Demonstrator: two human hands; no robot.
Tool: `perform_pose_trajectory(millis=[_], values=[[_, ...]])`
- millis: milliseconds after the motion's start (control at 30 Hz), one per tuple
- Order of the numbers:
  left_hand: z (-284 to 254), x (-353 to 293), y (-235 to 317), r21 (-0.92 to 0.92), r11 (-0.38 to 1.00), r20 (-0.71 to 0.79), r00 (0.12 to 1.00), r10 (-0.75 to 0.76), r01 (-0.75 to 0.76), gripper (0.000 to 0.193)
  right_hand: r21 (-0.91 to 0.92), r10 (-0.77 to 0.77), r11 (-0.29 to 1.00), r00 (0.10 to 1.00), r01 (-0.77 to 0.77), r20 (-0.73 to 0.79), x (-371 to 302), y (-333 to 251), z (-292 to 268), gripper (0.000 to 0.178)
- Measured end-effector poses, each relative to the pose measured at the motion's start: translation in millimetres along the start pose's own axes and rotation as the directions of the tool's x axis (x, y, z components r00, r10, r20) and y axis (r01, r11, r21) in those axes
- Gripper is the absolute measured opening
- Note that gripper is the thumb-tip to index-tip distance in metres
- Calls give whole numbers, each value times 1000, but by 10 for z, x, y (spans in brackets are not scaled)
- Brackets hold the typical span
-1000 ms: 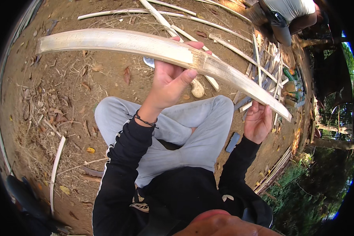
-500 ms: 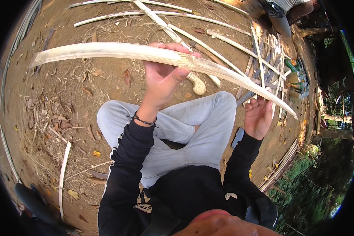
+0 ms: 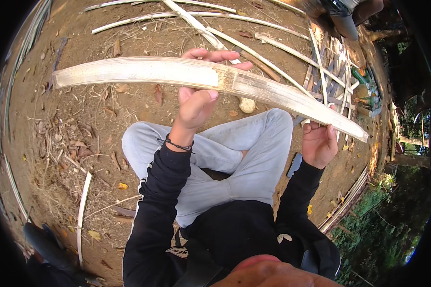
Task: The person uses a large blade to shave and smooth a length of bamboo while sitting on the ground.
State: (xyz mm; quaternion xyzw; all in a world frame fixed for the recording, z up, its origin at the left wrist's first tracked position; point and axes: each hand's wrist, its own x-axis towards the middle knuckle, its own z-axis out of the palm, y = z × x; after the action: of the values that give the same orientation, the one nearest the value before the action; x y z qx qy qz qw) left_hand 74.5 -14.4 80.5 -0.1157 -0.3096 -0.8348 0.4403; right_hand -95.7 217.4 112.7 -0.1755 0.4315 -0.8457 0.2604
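Observation:
A long, pale split bamboo strip [image 3: 143, 71] spans the view in front of me, with a node near its middle. My left hand [image 3: 194, 107] holds it just left of the node, thumb along the near edge and fingers past the far edge. Toward the strip's right end, my right hand [image 3: 319, 146] grips it from below with bent fingers and thumb. The strip's broad face is turned up to view. Beyond my legs, a rounded pale wooden knob [image 3: 247, 105] lies on the ground, partly hidden by the strip.
Several bamboo strips [image 3: 201, 16] lie across the dirt ahead, with a criss-crossed pile [image 3: 328, 71] at far right. Green bottles [image 3: 364, 88] stand beyond it. A phone-like slab [image 3: 294, 165] rests beside my right knee. Another person [image 3: 345, 19] is at top right. A dark sandal-like object [image 3: 43, 241] is lower left.
The bamboo strip has rolled in my hands, so more of its broad face shows. My left thumb now lies along its near edge, and its fingers stretch out beyond the far edge.

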Motion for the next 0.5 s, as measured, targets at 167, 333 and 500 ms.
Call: perform_pose_trajectory(millis=[167, 333, 500], values=[[-68, -10, -8, 21, 999, 38, 998, -44, 43, 54, 47, -25, 999, 997, 22, 78, 8, -37, -34, 53], [-131, -58, -33, 19, 997, -24, 997, -76, 77, 48, 132, 19, 991, 997, -28, 68, 12, -49, -74, 49], [-117, -68, 41, -33, 996, 6, 997, -80, 80, 51, 176, 52, 982, 995, -67, 89, -16, 1, -69, 48]])
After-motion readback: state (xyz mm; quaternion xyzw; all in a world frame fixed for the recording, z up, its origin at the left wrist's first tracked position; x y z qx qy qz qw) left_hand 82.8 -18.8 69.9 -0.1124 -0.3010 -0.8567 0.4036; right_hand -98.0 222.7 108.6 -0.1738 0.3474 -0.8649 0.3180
